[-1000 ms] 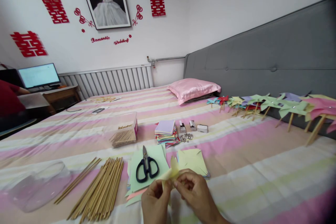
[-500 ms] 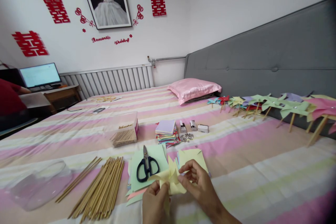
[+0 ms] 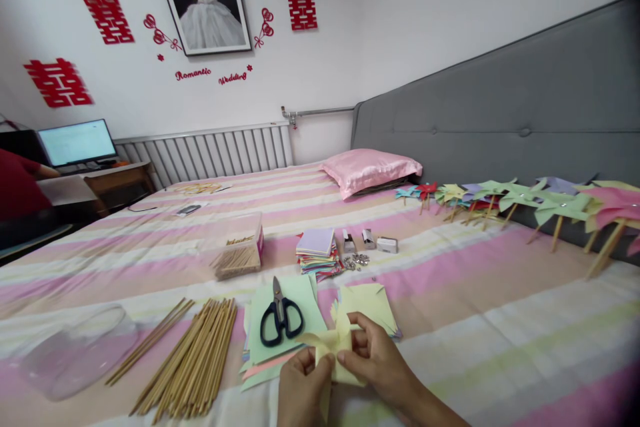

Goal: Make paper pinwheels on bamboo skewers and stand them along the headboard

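Note:
A pale yellow paper pinwheel (image 3: 329,345), its corners partly folded inward, is held between my two hands. My left hand (image 3: 306,383) pinches its lower left part, thumb on top. My right hand (image 3: 376,361) grips the right side, with the thumb near the middle and the fingers behind the paper. Just beyond lies a stack of yellow paper squares (image 3: 369,307) with cut corners. Dark-handled scissors (image 3: 281,317) rest on green paper sheets (image 3: 257,350) to the left of the hands.
Wooden sticks (image 3: 195,360) lie at left beside a clear plastic lid (image 3: 80,350). Farther back are a box of short sticks (image 3: 237,260), a coloured paper stack (image 3: 317,250), metal pins (image 3: 356,260) and small boxes (image 3: 387,245). Finished pinwheels (image 3: 560,203) line the headboard.
Both hands and the yellow paper have shifted slightly right. My right thumb has moved in to press near the paper's middle, and its fingers have closed on the paper.

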The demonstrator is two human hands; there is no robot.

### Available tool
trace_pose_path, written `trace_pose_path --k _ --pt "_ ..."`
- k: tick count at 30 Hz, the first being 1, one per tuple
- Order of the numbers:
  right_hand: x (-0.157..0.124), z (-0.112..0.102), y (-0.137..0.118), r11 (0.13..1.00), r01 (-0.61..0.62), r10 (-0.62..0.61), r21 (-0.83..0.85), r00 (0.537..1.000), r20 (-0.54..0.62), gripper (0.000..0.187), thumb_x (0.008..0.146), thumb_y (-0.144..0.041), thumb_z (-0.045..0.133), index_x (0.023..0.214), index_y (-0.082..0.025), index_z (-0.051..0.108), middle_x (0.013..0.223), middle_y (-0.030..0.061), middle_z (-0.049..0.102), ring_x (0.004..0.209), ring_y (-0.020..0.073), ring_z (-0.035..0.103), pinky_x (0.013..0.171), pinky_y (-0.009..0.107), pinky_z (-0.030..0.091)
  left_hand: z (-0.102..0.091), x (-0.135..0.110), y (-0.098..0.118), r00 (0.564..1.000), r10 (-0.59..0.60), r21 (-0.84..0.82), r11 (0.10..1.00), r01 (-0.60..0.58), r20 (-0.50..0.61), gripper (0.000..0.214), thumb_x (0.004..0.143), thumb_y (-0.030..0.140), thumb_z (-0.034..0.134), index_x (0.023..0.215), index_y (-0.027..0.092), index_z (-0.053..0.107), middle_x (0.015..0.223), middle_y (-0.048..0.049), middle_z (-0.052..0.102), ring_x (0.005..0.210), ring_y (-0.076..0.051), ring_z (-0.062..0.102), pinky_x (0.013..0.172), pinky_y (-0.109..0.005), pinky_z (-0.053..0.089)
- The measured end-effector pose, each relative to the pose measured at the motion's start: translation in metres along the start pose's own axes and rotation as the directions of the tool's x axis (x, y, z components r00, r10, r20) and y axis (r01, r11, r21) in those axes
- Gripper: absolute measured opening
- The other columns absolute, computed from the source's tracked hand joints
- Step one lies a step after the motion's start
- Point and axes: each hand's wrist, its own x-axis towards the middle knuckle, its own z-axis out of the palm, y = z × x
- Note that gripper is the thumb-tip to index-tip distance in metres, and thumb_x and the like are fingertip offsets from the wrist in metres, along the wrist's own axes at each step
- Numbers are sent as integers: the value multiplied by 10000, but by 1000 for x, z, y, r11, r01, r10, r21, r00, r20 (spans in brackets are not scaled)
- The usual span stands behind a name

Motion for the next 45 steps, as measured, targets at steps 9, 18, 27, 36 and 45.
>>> trace_pose_path --k 9,18,27,36,45 --pt "2 -3 0 1000 -25 25 15 999 -21 404 601 -303 681 921 -150 489 642 20 650 546 157 599 488 218 402 -10 4 3 987 108 47 994 -103 -120 303 464 360 762 592 153 582 477 20 585 411 -91 471 401 -174 325" --pt "2 0 -2 1000 -13 13 11 997 -71 384 611 -311 664 911 -162 477 647 16 654 560 176 619 526 264 447 -9 -2 10 830 510 414 821 -393 -225 315 528 485 705 541 171 684 717 -54 605 641 -197 540 591 -287 425" --pt "-4 6 -7 995 32 -33 -90 999 -9 309 661 -223 620 912 -170 449 678 5 650 610 165 627 563 251 448 -12 0 7 916 343 395 886 -241 -209 342 527 475 712 638 153 733 575 -42 617 563 -196 525 529 -279 377" --pt "-4 5 -6 994 48 -49 -101 999 -9 351 655 -211 618 950 -169 433 691 6 648 617 156 618 574 253 450 -16 5 -1 932 300 298 926 -233 -203 332 496 445 739 612 136 702 528 -28 617 525 -175 531 517 -259 415" --pt "-4 6 -11 994 68 -66 -84 998 21 309 667 -227 611 920 -170 444 649 -22 615 556 119 577 508 207 404 -11 1 5 938 306 155 947 -282 -162 246 483 379 761 561 151 710 639 -47 661 672 -208 596 577 -239 464"
